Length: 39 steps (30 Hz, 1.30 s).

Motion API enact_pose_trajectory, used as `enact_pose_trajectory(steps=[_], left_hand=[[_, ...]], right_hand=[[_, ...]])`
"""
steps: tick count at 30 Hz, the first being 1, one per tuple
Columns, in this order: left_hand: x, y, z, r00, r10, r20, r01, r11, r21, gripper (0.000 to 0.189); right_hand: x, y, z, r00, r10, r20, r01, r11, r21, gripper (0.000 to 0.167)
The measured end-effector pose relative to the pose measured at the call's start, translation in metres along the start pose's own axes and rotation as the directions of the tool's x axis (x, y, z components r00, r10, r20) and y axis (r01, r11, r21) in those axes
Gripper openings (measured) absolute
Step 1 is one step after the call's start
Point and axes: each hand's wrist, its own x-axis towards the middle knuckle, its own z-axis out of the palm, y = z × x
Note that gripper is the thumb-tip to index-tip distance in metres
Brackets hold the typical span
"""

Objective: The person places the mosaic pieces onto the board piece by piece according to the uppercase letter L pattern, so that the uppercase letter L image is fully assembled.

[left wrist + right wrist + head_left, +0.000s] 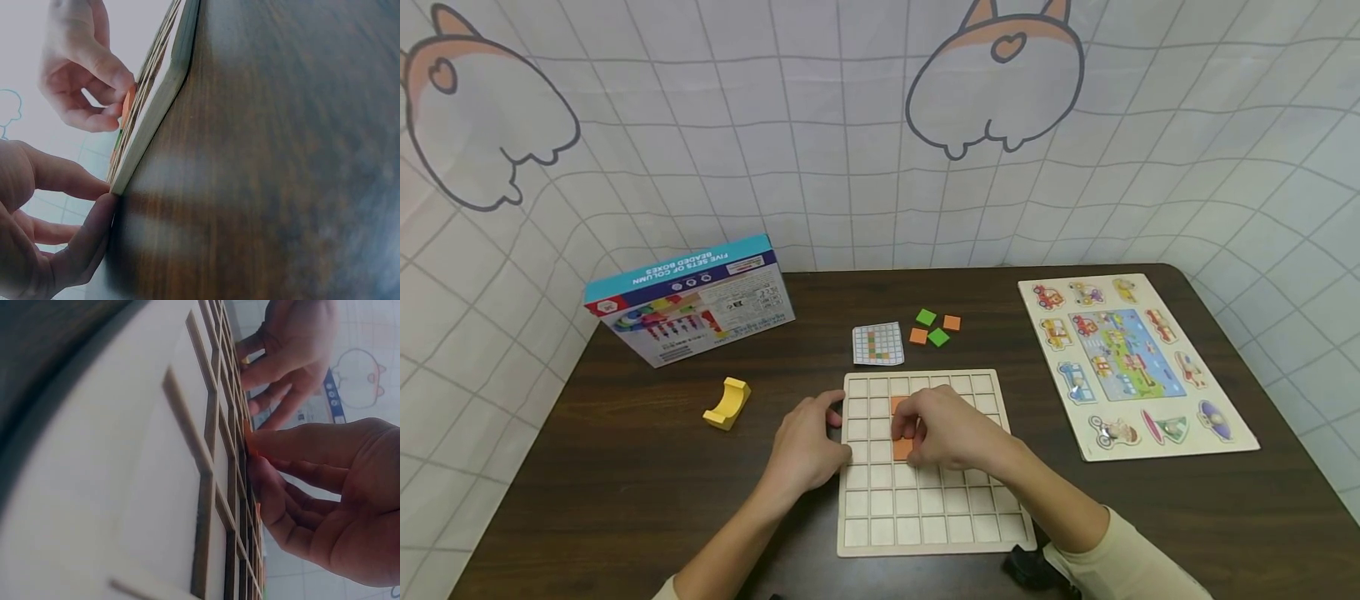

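Observation:
My right hand (951, 429) is over the upper middle of a wooden grid board (917, 529), thumb and fingertips pinching an orange square tile (902, 450). In the right wrist view this orange tile (250, 439) shows at the fingertips, right at the grid's ridges. Another orange tile (897, 403) sits in a cell farther up, partly hidden by the hand. A sliver of green shows beside the fingers in the left wrist view. My left hand (805, 446) touches the board's left edge, thumb and fingers spread along it; in the left wrist view its fingertips (103, 187) meet the rim.
Beyond the board lie a small pattern card (877, 344), loose green tiles (938, 337) and orange tiles (952, 322). A yellow curved block (727, 404) and a toy box (692, 304) stand left. A picture puzzle board (1138, 375) lies right. A tiled-pattern curtain (850, 167) hangs behind the table.

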Motion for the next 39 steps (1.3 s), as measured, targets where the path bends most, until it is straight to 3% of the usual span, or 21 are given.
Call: enact_pose_trajectory(steps=[39], left_hand=[[0.001, 0.000, 0.001, 1.000, -0.007, 0.003, 0.007, 1.000, 0.012, 0.073]], right_hand=[[-0.001, 0.005, -0.011, 1.000, -0.013, -0.018, 0.014, 0.999, 0.036, 0.022]])
